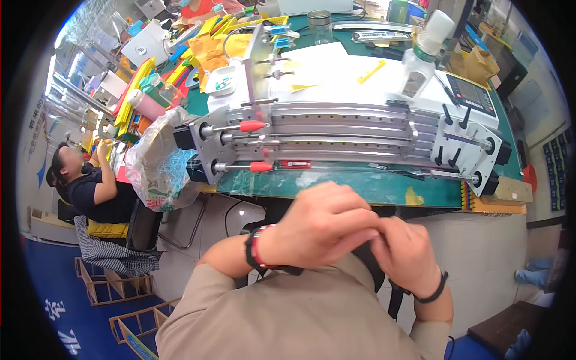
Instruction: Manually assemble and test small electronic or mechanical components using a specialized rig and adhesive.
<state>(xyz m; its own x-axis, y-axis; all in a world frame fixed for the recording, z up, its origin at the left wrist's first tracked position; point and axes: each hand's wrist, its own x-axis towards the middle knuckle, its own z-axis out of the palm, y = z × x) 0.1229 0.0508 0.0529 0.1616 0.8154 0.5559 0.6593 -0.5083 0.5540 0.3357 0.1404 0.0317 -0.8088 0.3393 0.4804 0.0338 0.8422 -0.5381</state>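
Observation:
My left hand point(321, 225) and my right hand point(411, 252) meet in front of my chest, short of the table edge. The fingers of both are closed and pinched together; anything between them is hidden. Beyond them on the green table point(360, 191) lies a long metal rail frame point(342, 111) with rods and end plates. Two red pointed tips point(252, 126) sit on rods at its left end. A small red item point(294, 164) rests by the near rod. Several black-handled screws point(465, 118) stand up from the right end.
A plastic-lined bin point(144, 159) with blue shreds stands at the table's left. Behind the frame are a white bottle point(417, 73), a control panel point(471, 94), a glass jar point(320, 27) and a white tray point(222, 80). Another person point(90, 186) sits at far left.

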